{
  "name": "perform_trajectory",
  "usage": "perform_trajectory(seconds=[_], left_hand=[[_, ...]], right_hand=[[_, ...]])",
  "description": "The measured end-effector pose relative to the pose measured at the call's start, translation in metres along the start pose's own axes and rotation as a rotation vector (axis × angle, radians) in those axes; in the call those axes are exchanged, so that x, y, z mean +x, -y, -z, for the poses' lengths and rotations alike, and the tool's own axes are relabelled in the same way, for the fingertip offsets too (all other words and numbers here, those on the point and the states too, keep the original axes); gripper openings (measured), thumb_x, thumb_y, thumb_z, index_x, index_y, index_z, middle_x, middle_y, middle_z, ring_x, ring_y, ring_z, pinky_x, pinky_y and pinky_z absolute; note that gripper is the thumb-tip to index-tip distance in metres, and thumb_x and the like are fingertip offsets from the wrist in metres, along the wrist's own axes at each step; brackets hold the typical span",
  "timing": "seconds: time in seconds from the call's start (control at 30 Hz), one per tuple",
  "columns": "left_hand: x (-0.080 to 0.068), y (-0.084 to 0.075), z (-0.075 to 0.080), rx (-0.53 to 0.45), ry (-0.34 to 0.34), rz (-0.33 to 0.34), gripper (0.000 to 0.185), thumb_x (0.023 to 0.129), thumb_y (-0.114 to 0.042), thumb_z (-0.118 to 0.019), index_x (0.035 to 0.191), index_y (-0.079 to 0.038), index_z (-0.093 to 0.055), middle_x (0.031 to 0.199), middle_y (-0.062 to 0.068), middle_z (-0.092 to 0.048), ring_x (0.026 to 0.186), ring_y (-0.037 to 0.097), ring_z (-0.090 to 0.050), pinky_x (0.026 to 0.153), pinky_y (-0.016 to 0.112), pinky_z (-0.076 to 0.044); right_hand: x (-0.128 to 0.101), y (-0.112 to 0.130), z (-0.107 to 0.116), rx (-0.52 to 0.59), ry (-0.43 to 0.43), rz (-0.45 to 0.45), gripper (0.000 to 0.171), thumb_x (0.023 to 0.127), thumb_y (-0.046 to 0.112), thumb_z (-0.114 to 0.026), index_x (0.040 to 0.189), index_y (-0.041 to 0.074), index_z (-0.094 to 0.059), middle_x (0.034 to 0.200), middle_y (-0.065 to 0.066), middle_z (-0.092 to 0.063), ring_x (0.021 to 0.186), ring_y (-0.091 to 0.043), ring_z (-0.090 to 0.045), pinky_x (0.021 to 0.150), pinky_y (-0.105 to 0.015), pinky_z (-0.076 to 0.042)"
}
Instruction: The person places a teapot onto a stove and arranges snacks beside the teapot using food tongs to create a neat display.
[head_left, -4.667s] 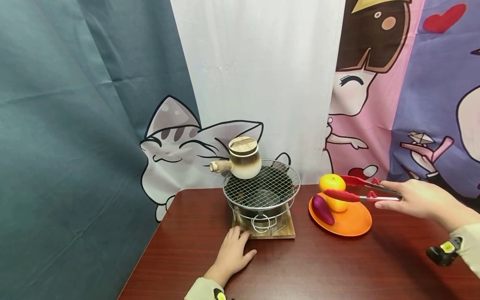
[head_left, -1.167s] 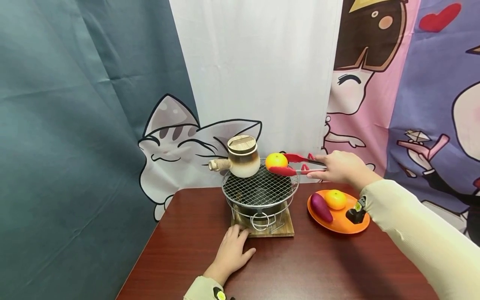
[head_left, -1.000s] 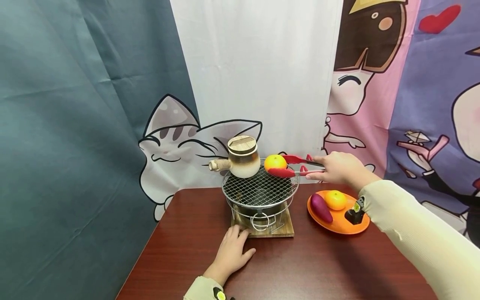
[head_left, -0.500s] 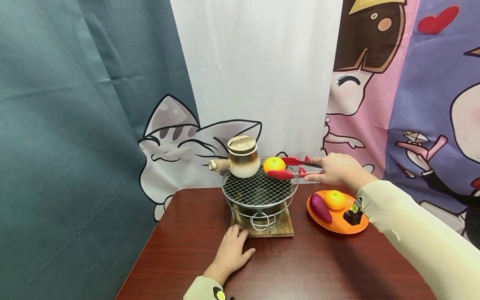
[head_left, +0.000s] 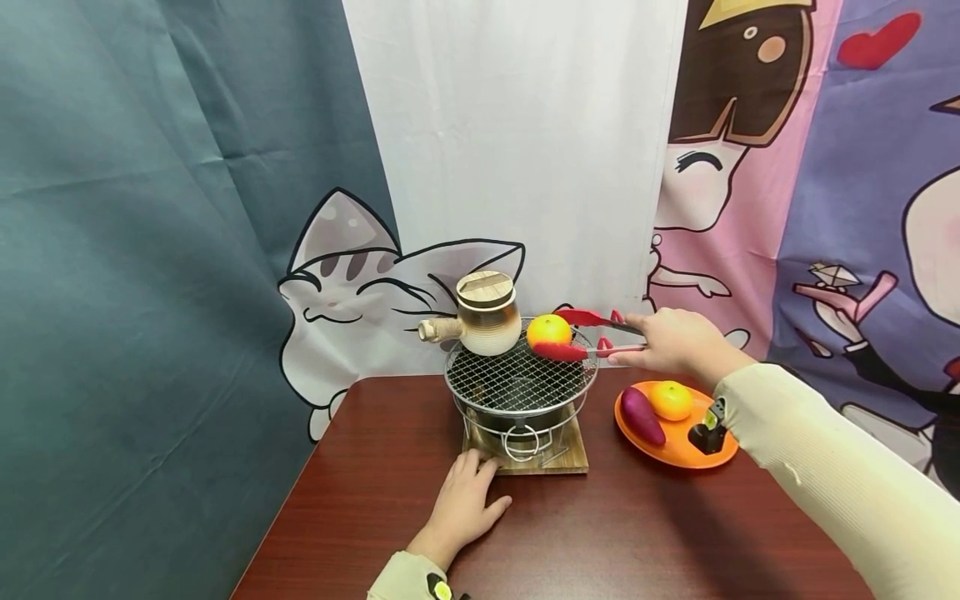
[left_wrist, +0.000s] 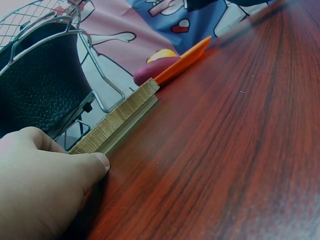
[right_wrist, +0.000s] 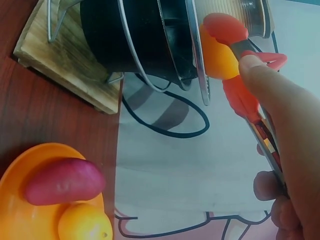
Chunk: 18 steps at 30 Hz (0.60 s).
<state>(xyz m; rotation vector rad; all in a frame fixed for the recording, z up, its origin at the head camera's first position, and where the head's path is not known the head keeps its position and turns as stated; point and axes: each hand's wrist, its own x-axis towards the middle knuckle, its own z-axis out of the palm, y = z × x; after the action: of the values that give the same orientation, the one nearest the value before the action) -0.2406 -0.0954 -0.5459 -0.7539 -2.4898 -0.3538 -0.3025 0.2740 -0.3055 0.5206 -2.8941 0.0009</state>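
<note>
My right hand (head_left: 678,340) grips red-tipped metal tongs (head_left: 564,351). An orange (head_left: 548,332) sits between the tong tips, at the right back of the round wire grill (head_left: 517,379). In the right wrist view the orange (right_wrist: 216,56) is right at the wire mesh, with red tips on both sides of it. My left hand (head_left: 463,504) lies on the table with fingertips at the front left corner of the wooden board (head_left: 573,454) under the grill. In the left wrist view the thumb (left_wrist: 97,162) is beside the board's edge.
A lidded side-handled pot (head_left: 489,329) stands on the grill, left of the orange. To the right, an orange plate (head_left: 675,454) bears a second orange (head_left: 670,400) and a purple sweet-potato-shaped vegetable (head_left: 641,415). A printed curtain (head_left: 525,167) hangs behind the table (head_left: 600,542).
The tongs carried the orange from above the plate leftward to the grill, then lowered it slightly beside the pot. Their tips look a little wider apart now. My left hand stayed put.
</note>
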Motion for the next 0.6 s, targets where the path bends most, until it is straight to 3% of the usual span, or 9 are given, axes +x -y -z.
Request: perform_trajectory(seconds=[0.23, 0.37, 0.6], left_hand=[[0.000, -0.001, 0.001, 0.006, -0.001, -0.003, 0.054, 0.080, -0.043, -0.079, 0.123, -0.014, -0.064, 0.116, 0.006, -0.051, 0.113, 0.027, -0.052, 0.098, 0.045, -0.045], [0.000, -0.001, 0.003, 0.005, -0.007, -0.004, 0.054, 0.080, -0.043, -0.079, 0.123, -0.014, -0.064, 0.116, 0.006, -0.052, 0.112, 0.027, -0.052, 0.098, 0.045, -0.045], [0.000, -0.002, 0.003, 0.006, -0.007, -0.005, 0.054, 0.079, -0.042, -0.079, 0.123, -0.014, -0.064, 0.116, 0.006, -0.051, 0.112, 0.027, -0.052, 0.098, 0.045, -0.045]], right_hand=[[-0.004, -0.006, 0.005, 0.015, -0.014, -0.015, 0.105, 0.077, 0.089, -0.049, 0.148, 0.011, -0.052, 0.110, -0.022, -0.070, 0.093, -0.037, -0.069, 0.074, -0.057, -0.055], [-0.009, -0.014, 0.006, 0.030, -0.029, -0.007, 0.104, 0.078, 0.087, -0.052, 0.148, 0.010, -0.051, 0.108, -0.022, -0.071, 0.090, -0.037, -0.069, 0.072, -0.056, -0.056], [-0.021, -0.033, 0.003, 0.043, -0.043, -0.020, 0.103, 0.077, 0.083, -0.058, 0.148, 0.008, -0.050, 0.090, -0.012, -0.072, 0.081, -0.031, -0.069, 0.071, -0.053, -0.056]])
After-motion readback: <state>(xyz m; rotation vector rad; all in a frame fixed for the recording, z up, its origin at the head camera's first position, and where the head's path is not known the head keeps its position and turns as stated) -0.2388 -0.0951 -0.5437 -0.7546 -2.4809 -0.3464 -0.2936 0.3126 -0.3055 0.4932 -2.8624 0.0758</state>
